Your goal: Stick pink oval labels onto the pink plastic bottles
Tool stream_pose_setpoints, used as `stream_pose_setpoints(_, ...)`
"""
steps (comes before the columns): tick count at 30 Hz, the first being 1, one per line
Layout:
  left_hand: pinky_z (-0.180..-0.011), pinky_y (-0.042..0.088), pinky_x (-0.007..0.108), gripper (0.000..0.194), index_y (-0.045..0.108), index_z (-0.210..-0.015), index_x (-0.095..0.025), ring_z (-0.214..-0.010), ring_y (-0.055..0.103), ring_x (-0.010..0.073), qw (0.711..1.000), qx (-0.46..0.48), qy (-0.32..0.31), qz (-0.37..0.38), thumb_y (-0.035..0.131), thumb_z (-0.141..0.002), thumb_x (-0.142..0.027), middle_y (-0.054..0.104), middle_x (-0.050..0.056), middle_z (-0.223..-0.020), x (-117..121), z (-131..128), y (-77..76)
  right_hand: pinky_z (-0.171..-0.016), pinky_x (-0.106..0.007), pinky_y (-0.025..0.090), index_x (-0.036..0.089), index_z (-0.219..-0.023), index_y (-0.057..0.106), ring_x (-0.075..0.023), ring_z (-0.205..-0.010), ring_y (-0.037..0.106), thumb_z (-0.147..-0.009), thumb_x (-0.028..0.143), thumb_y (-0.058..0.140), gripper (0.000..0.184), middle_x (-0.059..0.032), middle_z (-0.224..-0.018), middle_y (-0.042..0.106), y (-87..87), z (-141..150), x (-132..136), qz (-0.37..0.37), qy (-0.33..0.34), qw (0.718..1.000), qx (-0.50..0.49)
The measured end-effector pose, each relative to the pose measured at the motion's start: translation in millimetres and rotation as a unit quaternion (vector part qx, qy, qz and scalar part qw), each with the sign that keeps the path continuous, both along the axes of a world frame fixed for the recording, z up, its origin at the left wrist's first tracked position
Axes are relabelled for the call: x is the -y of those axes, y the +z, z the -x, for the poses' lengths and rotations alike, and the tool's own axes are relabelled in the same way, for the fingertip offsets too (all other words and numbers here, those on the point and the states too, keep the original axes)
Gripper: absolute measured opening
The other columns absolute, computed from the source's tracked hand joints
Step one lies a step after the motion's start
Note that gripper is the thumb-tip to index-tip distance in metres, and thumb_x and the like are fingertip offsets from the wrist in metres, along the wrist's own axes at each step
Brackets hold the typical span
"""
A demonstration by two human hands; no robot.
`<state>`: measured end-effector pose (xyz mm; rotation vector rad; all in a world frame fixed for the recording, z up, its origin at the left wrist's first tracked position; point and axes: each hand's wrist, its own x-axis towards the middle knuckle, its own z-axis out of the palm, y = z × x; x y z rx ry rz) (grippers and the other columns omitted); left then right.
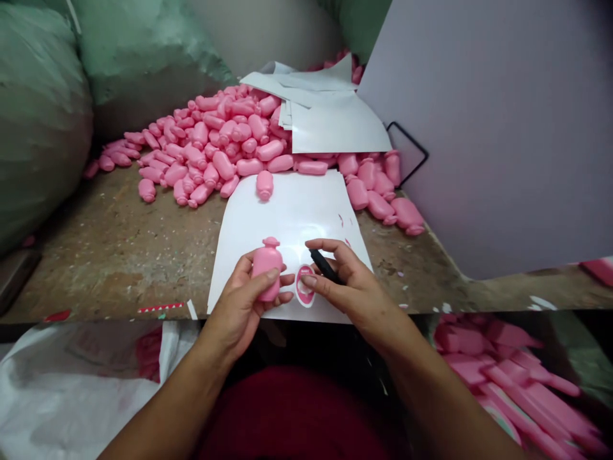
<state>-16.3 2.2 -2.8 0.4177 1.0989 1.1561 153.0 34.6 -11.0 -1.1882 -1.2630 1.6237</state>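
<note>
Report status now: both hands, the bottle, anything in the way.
Left hand holding pink bottle. Right hand holding oval sticker and black tool. Left fingertips between bottle and sticker. Another bottle farther back on white sheet.

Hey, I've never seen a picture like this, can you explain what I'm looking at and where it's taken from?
There's no machine here: these are a person's own two bare hands. The single picture comes from a camera worn on the head, looking forward and down.

The left hand holds a pink bottle upright. The right hand pinches an oval pink-and-white sticker and also holds a black tool; I can't tell exactly what kind.

Below them, a white sheet lies on a worn table. Behind is a heap of similar bottles, with more white sheets over part of it.
</note>
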Motion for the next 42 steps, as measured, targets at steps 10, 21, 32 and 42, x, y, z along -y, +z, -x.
stream_pose_setpoints(10, -0.086, 0.052, 0.031, 0.035, 0.061, -0.124, -0.023, -0.107, 0.064, 0.0193, 0.993, 0.108, -0.016, -0.040, 0.052, -0.098, -0.044, 0.065, 0.008, -0.122, 3.9, -17.9, -5.3, -0.055, -0.026, 0.039, 0.024, -0.114, 0.053, -0.0121, -0.058, 0.051, -0.082, 0.040, 0.069, 0.039, 0.0063, -0.067, 0.057, 9.8, 7.9, 8.4, -0.045, -0.023, 0.998, 0.025)
stream_pose_setpoints(21, -0.093, 0.051, 0.032, 0.038, 0.063, -0.120, -0.025, -0.107, 0.065, 0.0190, 0.994, 0.084, -0.004, -0.073, 0.062, -0.091, -0.049, 0.069, 0.005, -0.113, 5.7, -22.7, -4.6, -0.065, -0.031, 0.045, 0.025, -0.119, 0.047, -0.0166, -0.070, 0.062, -0.084, 0.041, 0.066, 0.043, 0.0027, -0.077, 0.065, 6.5, 10.3, 8.2, -0.080, -0.029, 0.996, 0.039)
stream_pose_setpoints(32, -0.076, 0.053, 0.025, 0.070, 0.055, -0.132, -0.032, -0.080, 0.066, 0.0139, 0.985, -0.153, -0.019, -0.074, 0.085, -0.069, -0.027, 0.071, -0.001, -0.093, 0.5, 0.0, -3.8, -0.064, -0.030, 0.044, 0.025, -0.117, 0.052, -0.0158, -0.071, 0.060, -0.089, 0.036, 0.060, 0.031, 0.0025, -0.077, 0.061, 11.6, 1.7, 10.3, -0.110, 0.021, 0.991, 0.073)
stream_pose_setpoints(42, -0.073, 0.047, 0.024, 0.048, 0.062, -0.112, -0.027, -0.073, 0.058, 0.0117, 0.958, -0.250, 0.007, -0.142, 0.084, -0.069, -0.028, 0.065, -0.003, -0.084, 9.3, 0.8, 0.7, -0.047, -0.024, 0.031, 0.024, -0.111, 0.062, -0.0082, -0.049, 0.038, -0.084, 0.046, 0.068, 0.035, -0.0010, -0.086, 0.072, 1.2, -4.4, 5.1, -0.007, -0.044, 0.999, 0.014)
